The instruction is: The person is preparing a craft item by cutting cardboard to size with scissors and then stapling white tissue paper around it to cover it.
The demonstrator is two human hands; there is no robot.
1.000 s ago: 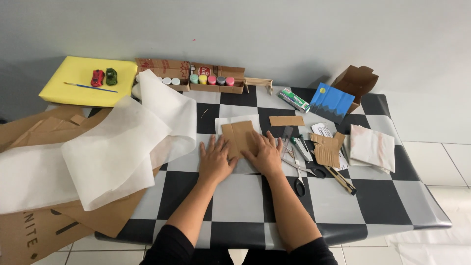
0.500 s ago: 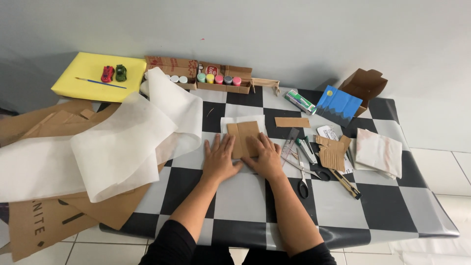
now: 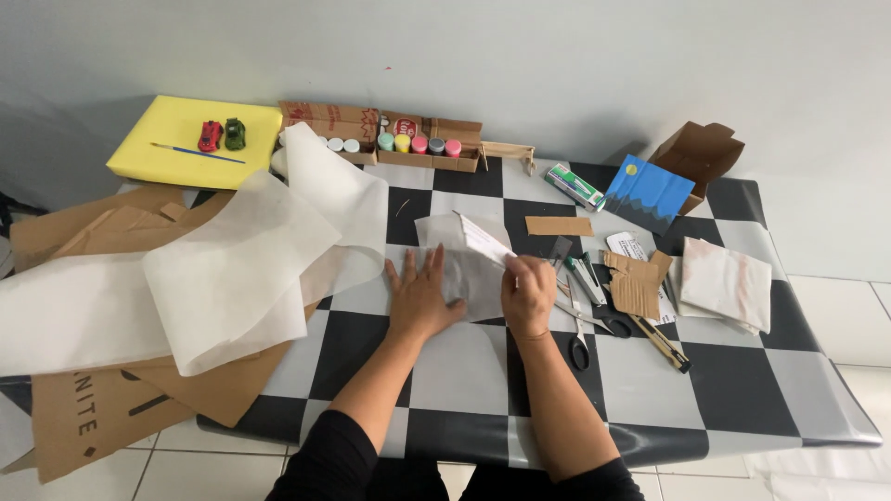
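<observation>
Checkered bench [image 3: 650, 390] under a grey wall. My left hand [image 3: 419, 299] lies flat, fingers spread, pinning translucent paper [image 3: 455, 269] at bench centre. Right hand [image 3: 527, 292] is pinched shut on the paper's edge, lifting it w/ a card piece [image 3: 485, 238]. Best to keep the left pressing firm & fold slowly so nothing slips. Cardboard tray [image 3: 422, 148] at the back holds small paint pots [image 3: 415, 144]; brown box [image 3: 701, 153] looks empty.

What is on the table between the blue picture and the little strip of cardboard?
Nothing sits between the blue picture and the cardboard strip; the head view shows only bare checkered table there.
</observation>
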